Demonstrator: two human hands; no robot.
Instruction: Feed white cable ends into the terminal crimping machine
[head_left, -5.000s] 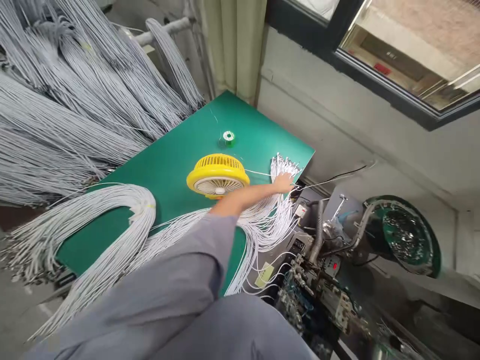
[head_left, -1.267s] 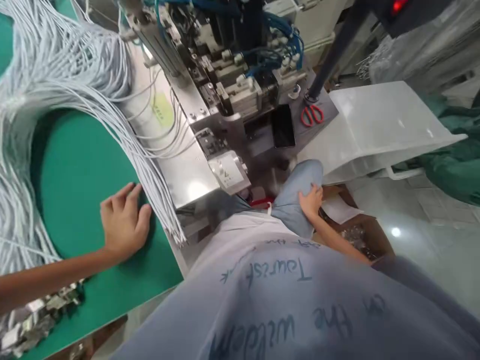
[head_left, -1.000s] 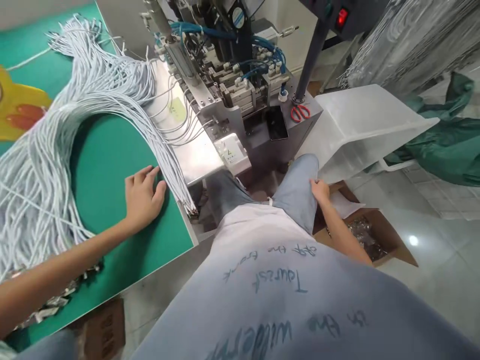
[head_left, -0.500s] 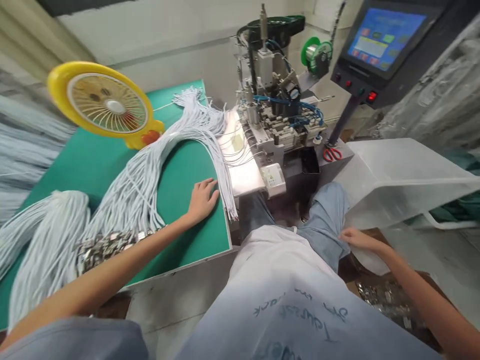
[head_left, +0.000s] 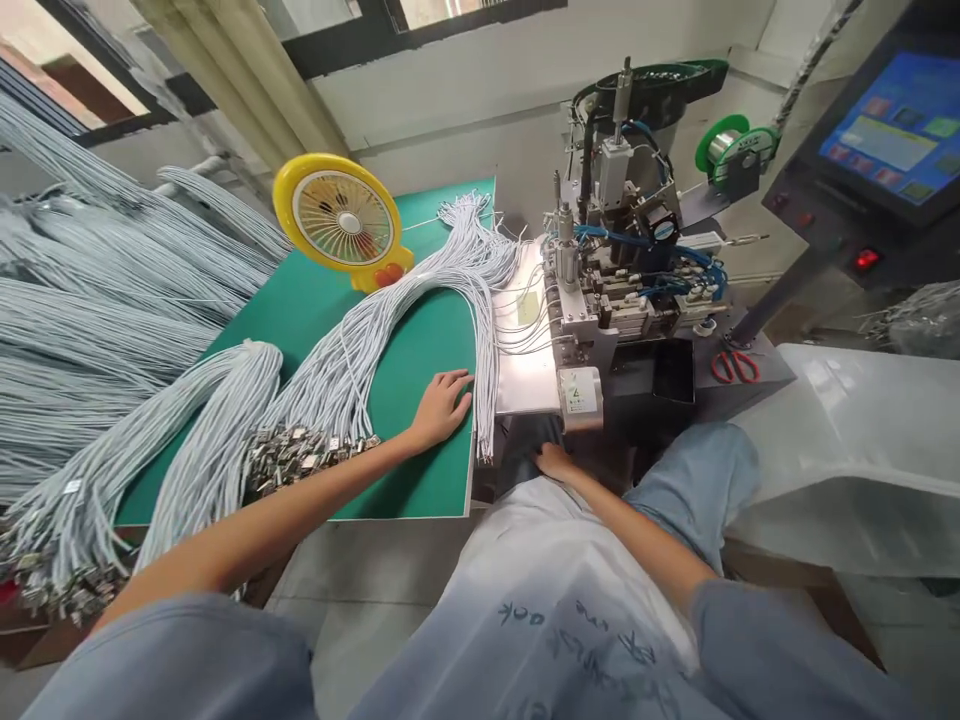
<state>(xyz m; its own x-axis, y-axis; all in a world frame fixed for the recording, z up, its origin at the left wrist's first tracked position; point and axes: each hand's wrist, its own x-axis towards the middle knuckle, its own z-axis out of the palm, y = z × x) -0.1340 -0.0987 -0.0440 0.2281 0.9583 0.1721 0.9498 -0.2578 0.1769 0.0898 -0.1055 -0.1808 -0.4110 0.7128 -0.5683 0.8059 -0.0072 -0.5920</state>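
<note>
My left hand [head_left: 442, 408] lies flat on the green tabletop [head_left: 420, 345], fingers stretched out and nothing in its grasp. Its fingertips are beside the hanging ends of a bundle of white cables [head_left: 420, 285], which arches across the table. Metal connectors [head_left: 300, 455] cluster at the bundle's near end, by my left forearm. My right hand [head_left: 553, 460] is low over my left thigh, just below the lit white plate [head_left: 525, 375] of the machine. Its fingers are bent and partly hidden, so their grip is unclear.
A machine [head_left: 622, 260] with blue tubes stands at the table's right, with a screen [head_left: 892, 125] beyond it. Red-handled scissors [head_left: 735, 367] lie near a white plastic bin [head_left: 862, 430]. A yellow fan [head_left: 341, 222] is at the back; more white cables [head_left: 97, 330] hang at left.
My right hand has moved left from beside my right thigh to over my left thigh. My left hand stays on the table. The view has swung left, showing more hanging cables.
</note>
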